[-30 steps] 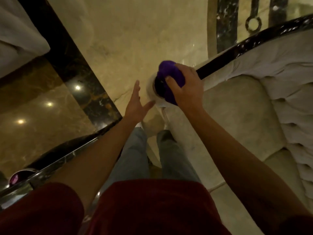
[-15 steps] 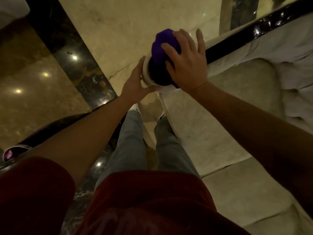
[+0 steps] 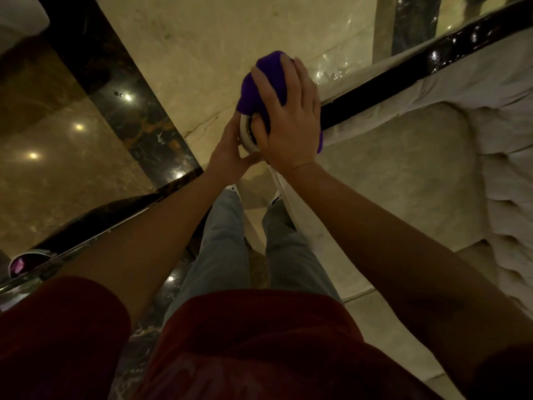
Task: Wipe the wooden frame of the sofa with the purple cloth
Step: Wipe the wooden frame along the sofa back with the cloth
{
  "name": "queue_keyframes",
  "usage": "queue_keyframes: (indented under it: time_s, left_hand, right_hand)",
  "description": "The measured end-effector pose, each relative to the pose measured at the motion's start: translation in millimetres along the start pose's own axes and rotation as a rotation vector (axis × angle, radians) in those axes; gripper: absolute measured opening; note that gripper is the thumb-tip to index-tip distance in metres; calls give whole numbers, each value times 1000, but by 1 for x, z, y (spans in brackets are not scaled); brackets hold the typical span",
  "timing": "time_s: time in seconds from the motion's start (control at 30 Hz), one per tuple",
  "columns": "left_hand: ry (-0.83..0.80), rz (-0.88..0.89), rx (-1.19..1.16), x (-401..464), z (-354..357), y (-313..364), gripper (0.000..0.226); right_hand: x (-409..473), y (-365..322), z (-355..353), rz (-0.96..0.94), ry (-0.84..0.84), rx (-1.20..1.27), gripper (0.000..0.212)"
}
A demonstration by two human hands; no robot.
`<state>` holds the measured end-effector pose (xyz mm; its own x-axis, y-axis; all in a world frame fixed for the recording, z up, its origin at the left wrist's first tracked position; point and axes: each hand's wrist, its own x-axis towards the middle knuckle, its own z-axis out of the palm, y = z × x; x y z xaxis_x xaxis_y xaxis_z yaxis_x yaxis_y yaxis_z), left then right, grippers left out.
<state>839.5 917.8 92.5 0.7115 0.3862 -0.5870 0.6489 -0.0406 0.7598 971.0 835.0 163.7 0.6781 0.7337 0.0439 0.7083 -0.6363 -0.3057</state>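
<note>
The purple cloth (image 3: 264,82) is bunched over the rounded end of the sofa arm, where the dark glossy wooden frame (image 3: 403,73) finishes. My right hand (image 3: 288,119) lies flat on the cloth and presses it onto that end, fingers spread. My left hand (image 3: 230,154) cups the pale rounded end of the arm (image 3: 245,137) from the left side, touching it with fingers and thumb. The dark frame runs from my right hand up to the top right corner. Most of the frame's end is hidden under the cloth and hand.
The cream tufted sofa seat and back (image 3: 432,183) fill the right side. A polished marble floor (image 3: 230,39) with a dark inlay band (image 3: 121,90) lies to the left. A dark curved rail (image 3: 86,226) and a small round object (image 3: 20,262) sit at lower left. My legs stand below.
My right hand has slid further over the cloth on the arm's end, flattening onto it. My left hand has closed in from open air and now holds the arm's end.
</note>
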Motion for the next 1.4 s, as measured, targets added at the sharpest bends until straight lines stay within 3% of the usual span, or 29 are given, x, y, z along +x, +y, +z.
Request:
queue_keyframes:
  time_s: [0.23,0.37,0.47,0.57,0.7,0.8,0.93,1.07,1.17,1.27,1.4]
  left_hand:
    - [-21,-57,89,1,0,-5,80]
    - [-20,-54,89,-2,-3,12,91]
    - [-26,8,76,-5,-8,25,106]
    - [-21,16,84,-6,-13,32,113]
    - [22,189,99,-16,-14,42,118]
    - [44,187,123,-14,-8,47,117]
    - [-13,192,115,-1,-12,39,111]
    - [-43,242,88,5,-14,32,109]
    - [-22,208,100,3,-12,32,108]
    - [2,161,220,3,-16,41,109]
    - [94,306,368,-12,-12,54,109]
  right_hand:
    - [-2,-9,2,-126,-90,-13,44]
    - [21,16,-17,-292,-240,-100,45]
    - [38,36,-34,-275,-336,-220,48]
    - [53,93,-70,-260,-324,-308,50]
    - [60,153,-107,-136,-216,-334,52]
    - [50,129,-95,-55,-169,-299,46]
    - [21,72,-67,-115,-206,-218,40]
    - [12,20,-30,93,-202,-80,48]
    - [21,3,-17,110,-150,70,45]
    - [32,6,-14,24,-178,8,37]
    - [46,39,-34,-36,-341,-201,38]
